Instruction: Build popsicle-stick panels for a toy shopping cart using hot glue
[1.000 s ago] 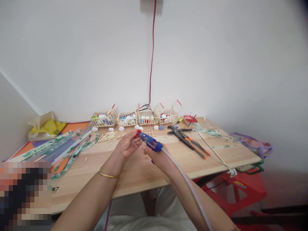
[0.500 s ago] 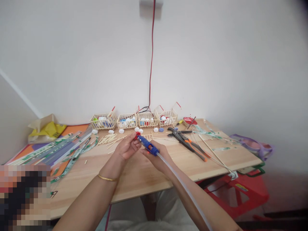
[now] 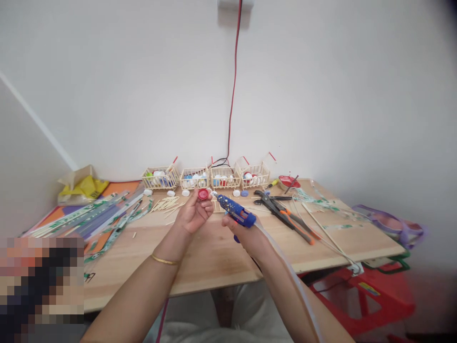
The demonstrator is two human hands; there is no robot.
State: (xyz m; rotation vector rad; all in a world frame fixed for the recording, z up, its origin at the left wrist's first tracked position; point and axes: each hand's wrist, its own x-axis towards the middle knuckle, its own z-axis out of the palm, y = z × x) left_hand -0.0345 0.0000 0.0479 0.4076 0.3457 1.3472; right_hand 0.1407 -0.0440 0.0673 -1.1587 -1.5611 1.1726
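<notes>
A small red bottle cap (image 3: 203, 194) is pinched in the fingers of my left hand (image 3: 194, 213), its hollow side facing me. My right hand (image 3: 247, 233) grips a blue hot glue gun (image 3: 235, 209), whose nozzle points left towards the cap, a short gap apart. From the gun's back a long clear glue stick (image 3: 285, 267) runs down over my right forearm. Behind my hands stand several little stick-built carts, among them a left cart (image 3: 160, 178) and a right cart (image 3: 256, 176), filled with coloured caps. White caps lie at their bases.
Pliers with orange-and-black handles (image 3: 285, 216) lie right of my hands, near a red dish (image 3: 289, 181). Loose short sticks (image 3: 166, 205) are on the left, by plastic-wrapped strips (image 3: 89, 214) and a yellow bag (image 3: 85, 189). A red stool (image 3: 389, 290) stands beneath the table's right edge.
The glue gun has drawn back to the right, away from the cap. My left hand has tipped the cap so its inside shows. The whole view has shifted slightly.
</notes>
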